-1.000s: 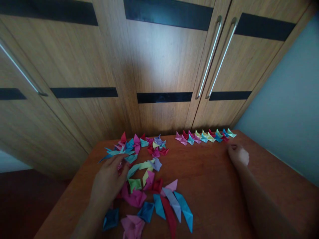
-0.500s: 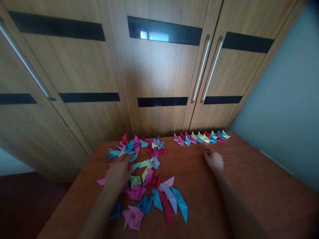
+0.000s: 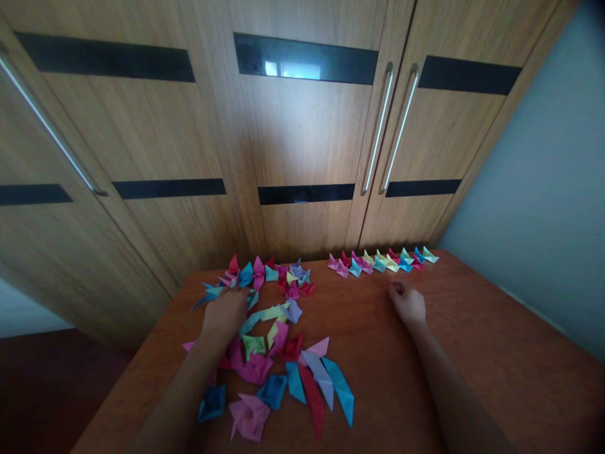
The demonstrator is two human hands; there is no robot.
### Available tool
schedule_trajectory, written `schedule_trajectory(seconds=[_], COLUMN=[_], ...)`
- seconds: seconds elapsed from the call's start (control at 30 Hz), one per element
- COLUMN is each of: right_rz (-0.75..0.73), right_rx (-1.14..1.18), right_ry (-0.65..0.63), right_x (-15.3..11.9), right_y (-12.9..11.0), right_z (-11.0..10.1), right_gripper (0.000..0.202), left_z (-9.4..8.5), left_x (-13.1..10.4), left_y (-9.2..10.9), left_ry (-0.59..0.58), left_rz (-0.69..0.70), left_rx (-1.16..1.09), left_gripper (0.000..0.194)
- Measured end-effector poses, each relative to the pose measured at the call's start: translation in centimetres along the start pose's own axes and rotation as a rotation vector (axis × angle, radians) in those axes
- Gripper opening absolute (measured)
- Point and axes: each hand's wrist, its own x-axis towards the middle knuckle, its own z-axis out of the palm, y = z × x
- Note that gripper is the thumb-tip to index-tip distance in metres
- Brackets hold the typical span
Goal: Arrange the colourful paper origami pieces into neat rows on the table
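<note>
Firstly, one wardrobe [image 3: 302, 132], wood-faced with plain dark bands, spanning the view beyond the green paper box [image 3: 254, 346], which lies on a brown worktop [image 3: 378, 391].

Blue spiked paper [image 3: 199, 301]: far left of the green box, partly covered by the hand. Dark blue paper box [image 3: 212, 405]: left and nearer than the green box, beside the forearm.

Left hand [image 3: 227, 314]: left of and beyond the green box, back uppermost, among the blue pieces; fingertips hidden, so how far it is open and whether it has hold of a piece cannot be told.

Pink paper rosette [image 3: 249, 417]: nearer than the green box. Magenta upright paper [image 3: 258, 274]: well beyond it. Second blue box [image 3: 273, 392]: nearer and right of it. Lilac folded paper [image 3: 292, 311]: beyond and right of it. Red box [image 3: 293, 348]: just right of it. Four long folded strips [image 3: 312, 400], light blue, red, lilac and sky blue: fanned out, nearer and to its right.

Double row of paper boats [image 3: 379, 265], mixed colours: far right of and beyond the green box, along the back edge.

Right hand [image 3: 409, 304]: right of the green box, near the boats, fingers curled into a loose fist; contents cannot be told.
</note>
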Motion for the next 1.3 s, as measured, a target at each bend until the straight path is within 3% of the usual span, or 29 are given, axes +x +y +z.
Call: schedule_trajectory(seconds=[0.13, 0.3, 0.47, 0.6, 0.73, 0.87, 1.03, 1.2, 1.3], right_rz=[0.006, -0.024, -0.063, -0.073, -0.069, -0.070, -0.089, -0.085, -0.077], right_rx=[0.009, -0.002, -0.015, -0.011, -0.012, -0.019, -0.025, -0.036, -0.036], right_ry=[-0.014, -0.006, -0.002, 0.002, 0.006, 0.005, 0.016, 0.013, 0.014], right_x=[0.0, 0.0, 0.1, 0.0, -0.1, -0.1, -0.1, 0.0, 0.0], right_y=[0.0, 0.1, 0.4, 0.4, 0.3, 0.3, 0.6, 0.7, 0.7], right_z=[0.0, 0.0, 0.2, 0.2, 0.1, 0.1, 0.3, 0.3, 0.3], right_gripper=[0.028, 0.027, 0.027, 0.028, 0.028, 0.028, 0.028, 0.028, 0.029], left_z=[-0.1, -1.7, -2.6, -1.9, -1.0, -0.3, 0.1, 0.3, 0.5], left_x=[0.1, -0.9, -2.8, -3.7, -4.1, -4.2, -4.0, -3.9, -3.9], left_y=[0.1, 1.4, 3.4, 4.0, 3.5, 2.8, 2.6, 2.5, 2.4], left_ry=[0.023, 0.068, -0.073, -0.149, -0.123, -0.169, -0.201, -0.190, -0.156], left_rz=[0.016, 0.131, 0.310, 0.280, 0.194, 0.132, 0.118, 0.166, 0.189], left_rx=[-0.017, -0.107, -0.399, -0.465, -0.548, -0.626, -0.569, -0.384, -0.329], left_gripper=[0.026, 0.020, 0.016, 0.021, 0.039, 0.057, 0.060, 0.033, 0.027])
